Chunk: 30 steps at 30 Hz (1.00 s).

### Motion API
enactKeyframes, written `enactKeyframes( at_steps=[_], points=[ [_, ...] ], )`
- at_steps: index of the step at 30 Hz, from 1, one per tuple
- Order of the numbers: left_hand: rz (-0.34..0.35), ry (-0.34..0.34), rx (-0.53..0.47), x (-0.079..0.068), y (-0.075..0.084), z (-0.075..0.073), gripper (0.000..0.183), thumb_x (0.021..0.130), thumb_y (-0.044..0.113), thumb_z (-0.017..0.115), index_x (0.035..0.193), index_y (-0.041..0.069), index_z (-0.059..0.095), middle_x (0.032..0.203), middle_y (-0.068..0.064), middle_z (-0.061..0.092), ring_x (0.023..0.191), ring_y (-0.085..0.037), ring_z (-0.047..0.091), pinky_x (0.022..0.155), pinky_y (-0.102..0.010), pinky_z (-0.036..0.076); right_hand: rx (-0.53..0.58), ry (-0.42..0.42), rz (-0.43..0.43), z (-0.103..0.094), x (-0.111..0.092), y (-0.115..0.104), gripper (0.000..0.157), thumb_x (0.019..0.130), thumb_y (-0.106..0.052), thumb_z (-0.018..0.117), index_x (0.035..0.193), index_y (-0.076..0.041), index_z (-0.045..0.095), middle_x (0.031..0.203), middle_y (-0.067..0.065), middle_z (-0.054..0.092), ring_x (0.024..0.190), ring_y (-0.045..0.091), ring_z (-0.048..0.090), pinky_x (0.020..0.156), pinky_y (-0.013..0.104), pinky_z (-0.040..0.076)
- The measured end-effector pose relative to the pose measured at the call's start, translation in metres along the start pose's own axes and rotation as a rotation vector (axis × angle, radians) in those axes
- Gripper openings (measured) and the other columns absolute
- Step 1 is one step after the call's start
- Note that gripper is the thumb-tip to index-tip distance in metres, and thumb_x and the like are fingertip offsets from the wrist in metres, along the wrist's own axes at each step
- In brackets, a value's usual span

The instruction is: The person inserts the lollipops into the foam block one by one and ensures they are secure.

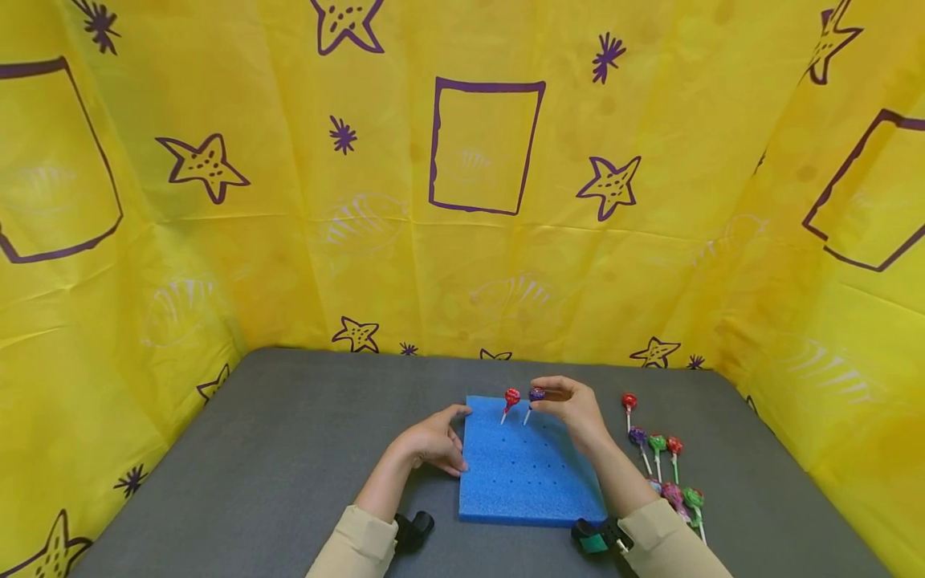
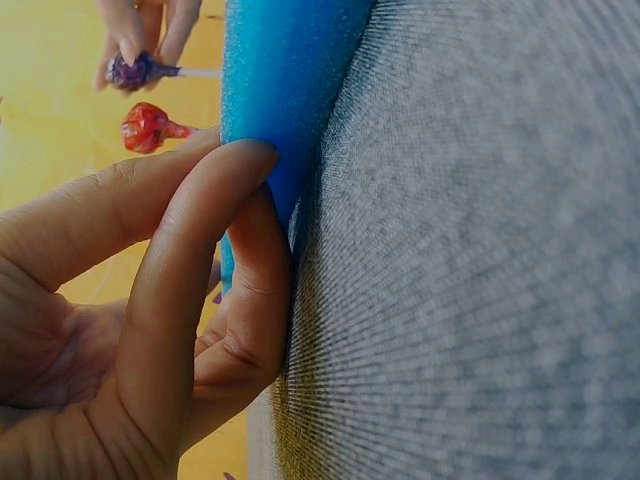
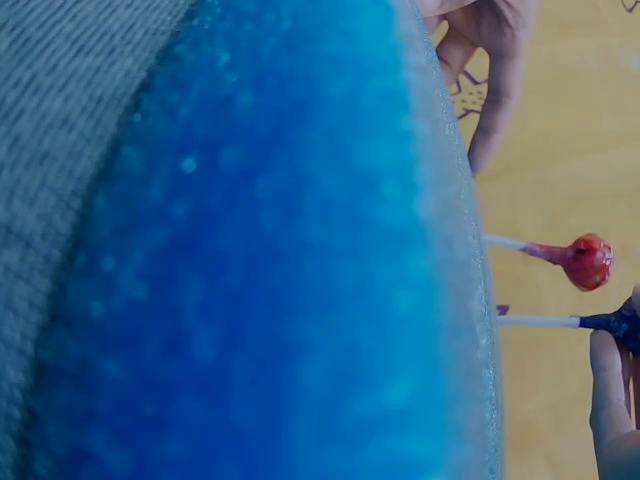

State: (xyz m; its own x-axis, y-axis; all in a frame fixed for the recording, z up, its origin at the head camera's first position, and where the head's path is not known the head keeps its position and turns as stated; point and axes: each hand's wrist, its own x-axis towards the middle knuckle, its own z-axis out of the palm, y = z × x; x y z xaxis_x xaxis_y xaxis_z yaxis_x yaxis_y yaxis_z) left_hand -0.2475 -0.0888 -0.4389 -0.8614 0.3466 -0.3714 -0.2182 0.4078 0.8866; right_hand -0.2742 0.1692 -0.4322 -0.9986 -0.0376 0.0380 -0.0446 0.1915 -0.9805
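Observation:
A blue foam board (image 1: 531, 498) with small holes lies flat on the dark table. In its back part a red-wrapped lollipop (image 1: 511, 396) stands on its white stick, leaning slightly. Just right of it, a purple-wrapped lollipop (image 1: 536, 394) has its stick end at the board's surface. My right hand (image 1: 578, 409) pinches the purple lollipop's head between thumb and fingers. Along the board's left edge my left hand (image 1: 433, 440) rests its fingertips, which the left wrist view shows bent against the foam's side (image 2: 285, 90). Both lollipops also appear in the right wrist view.
Right of the board lie several wrapped lollipops, among them a red one (image 1: 629, 400), a purple one (image 1: 637, 436), a green one (image 1: 657, 442) and a pink one (image 1: 672, 494). A yellow patterned cloth (image 1: 289, 265) encloses the dark table (image 1: 303, 449) at back and sides.

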Motion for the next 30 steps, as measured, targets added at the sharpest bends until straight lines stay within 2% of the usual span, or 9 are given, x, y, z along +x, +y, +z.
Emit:
enactKeyframes(
  at_steps=[10,24,30],
  points=[
    [0.01,-0.005,-0.006,-0.0007,-0.0009,0.0003,0.092,0.074,-0.016,0.071,0.152,0.015,0.032,0.085,-0.012,0.055,0.063,-0.019,0.065,0.059,-0.032,0.063,-0.014,0.019,-0.016,-0.0022,0.0017,0.0012,0.038,0.081,0.002,0.075,0.118,0.003,0.067,0.109,0.008,0.072,0.092,0.008,0.068,0.079,0.02,0.061],
    [0.02,-0.007,-0.008,-0.0006,-0.0016,-0.0002,0.092,0.074,-0.016,0.071,0.152,0.014,0.032,0.086,-0.013,0.056,0.063,-0.019,0.065,0.06,-0.031,0.063,-0.018,0.011,0.005,-0.0004,0.0009,-0.0011,0.038,0.081,0.002,0.074,0.119,0.002,0.067,0.115,0.013,0.071,0.097,0.014,0.068,0.081,0.022,0.061],
    [0.023,-0.008,-0.005,-0.0008,-0.0018,0.0004,0.093,0.073,-0.017,0.071,0.152,0.014,0.032,0.086,-0.012,0.055,0.064,-0.02,0.065,0.06,-0.033,0.063,-0.031,-0.005,0.006,-0.0005,0.0009,0.0006,0.037,0.082,0.003,0.074,0.118,0.0,0.068,0.118,0.014,0.07,0.103,0.021,0.067,0.085,0.026,0.062]
  ],
)
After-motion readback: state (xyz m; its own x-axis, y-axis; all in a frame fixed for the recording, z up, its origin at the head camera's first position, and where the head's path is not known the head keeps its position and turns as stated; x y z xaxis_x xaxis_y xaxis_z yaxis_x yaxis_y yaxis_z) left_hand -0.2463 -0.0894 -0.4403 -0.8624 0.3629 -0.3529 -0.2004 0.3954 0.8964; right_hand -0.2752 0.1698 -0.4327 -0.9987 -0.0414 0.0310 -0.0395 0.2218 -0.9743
